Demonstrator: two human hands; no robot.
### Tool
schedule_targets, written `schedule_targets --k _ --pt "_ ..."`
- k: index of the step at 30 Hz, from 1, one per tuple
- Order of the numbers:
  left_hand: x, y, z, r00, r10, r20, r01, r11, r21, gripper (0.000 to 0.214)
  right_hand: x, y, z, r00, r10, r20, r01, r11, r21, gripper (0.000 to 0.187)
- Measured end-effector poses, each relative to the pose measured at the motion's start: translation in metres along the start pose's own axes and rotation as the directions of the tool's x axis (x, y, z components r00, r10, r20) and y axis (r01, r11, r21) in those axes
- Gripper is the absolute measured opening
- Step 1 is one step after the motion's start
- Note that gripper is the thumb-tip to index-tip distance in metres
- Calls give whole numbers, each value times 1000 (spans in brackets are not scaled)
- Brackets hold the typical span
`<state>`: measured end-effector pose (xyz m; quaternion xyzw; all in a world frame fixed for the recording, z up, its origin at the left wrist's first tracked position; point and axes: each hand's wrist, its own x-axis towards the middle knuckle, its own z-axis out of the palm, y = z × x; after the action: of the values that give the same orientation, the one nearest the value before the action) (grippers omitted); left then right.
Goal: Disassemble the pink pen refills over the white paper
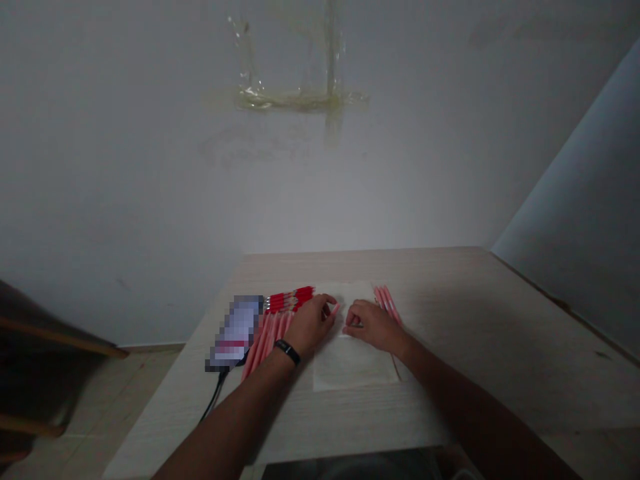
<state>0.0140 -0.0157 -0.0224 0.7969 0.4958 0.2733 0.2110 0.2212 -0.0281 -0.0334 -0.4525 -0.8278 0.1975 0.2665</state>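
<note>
Pale wood-grain desktop (450, 297), dim room: a pink pen (334, 309) shows at the fingertips of a person's left hand (311, 325), the fingers drawn together around its end, above a sheet of pale paper (353, 368). Just beside it, the right hand (375, 327) curls inward with its fingers bunched over a small silvery tip (356, 323); the piece is too small and too shadowed to tell whether those fingers grip it. The two hands sit close but apart, both over the paper's upper half.

To the left of the paper, a fan of pink pens (270, 343) lies on the desk, and a row of red-and-silver pens (290, 300) lies beyond it, angled toward the far edge. A smaller bunch of pink pens (387, 304) lies to the right of the paper, just past the right hand. A black fitness band (287, 351) circles the left wrist.

Farther left, a smartphone (235, 332), its screen pixelated, rests on the desk beside the fan, with a black cable (216, 395) trailing over the desk edge. Strips of yellowed tape (290, 100) cross the white wall (150, 200) ahead. Dark wooden furniture (35, 353) stands on a tiled floor (145, 383) at the left.
</note>
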Motion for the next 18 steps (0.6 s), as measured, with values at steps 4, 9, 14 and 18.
schedule_targets --k 4,9,14,18 --pt "0 1 0 1000 -10 10 10 1000 -3 26 1 1 -5 1000 23 -20 -22 1000 10 13" --pt "1 2 -1 998 -39 44 40 999 -8 28 1 5 -11 989 65 -136 -76 994 -77 10" --pt "2 2 1 996 -61 72 62 998 -13 29 1 5 -14 986 71 -148 -86 992 -92 9" --pt "2 3 2 995 -52 82 53 999 -11 30 1 3 -16 987 72 -145 -85 993 -83 10"
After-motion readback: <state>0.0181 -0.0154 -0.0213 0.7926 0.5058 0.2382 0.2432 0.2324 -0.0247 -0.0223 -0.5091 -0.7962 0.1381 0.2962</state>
